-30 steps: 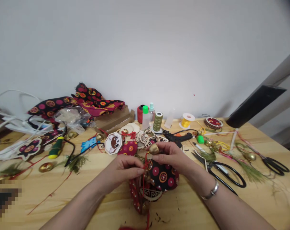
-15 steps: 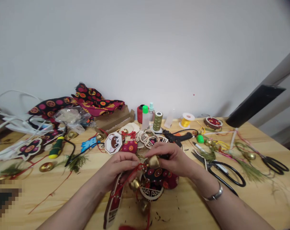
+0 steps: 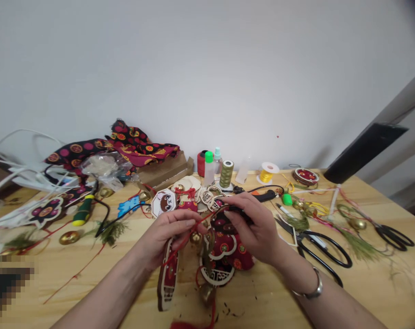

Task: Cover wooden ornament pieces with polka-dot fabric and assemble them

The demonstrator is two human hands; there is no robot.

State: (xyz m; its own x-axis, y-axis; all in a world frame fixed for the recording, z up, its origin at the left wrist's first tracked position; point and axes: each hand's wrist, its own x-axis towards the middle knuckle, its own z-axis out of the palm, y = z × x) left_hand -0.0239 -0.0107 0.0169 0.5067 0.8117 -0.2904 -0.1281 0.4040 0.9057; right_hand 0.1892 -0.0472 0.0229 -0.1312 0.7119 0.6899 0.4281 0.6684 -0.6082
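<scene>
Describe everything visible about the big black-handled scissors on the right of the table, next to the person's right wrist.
The black-handled scissors lie flat on the wooden table, beyond the right hand, which does not touch them. They have two large black loop handles pointing right and toward the camera, and dark metal blades pointing left toward the middle of the table. The blades look shut. Green fibre strands and a white stick-like item lie across or beside them.

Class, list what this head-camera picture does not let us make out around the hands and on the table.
Head view:
- Right hand covers what its fingers pinch.
- Red tassel is cut off by the bottom edge.
- A pixelated patch masks the lower left corner.
- Bottle labels are too small.
</scene>
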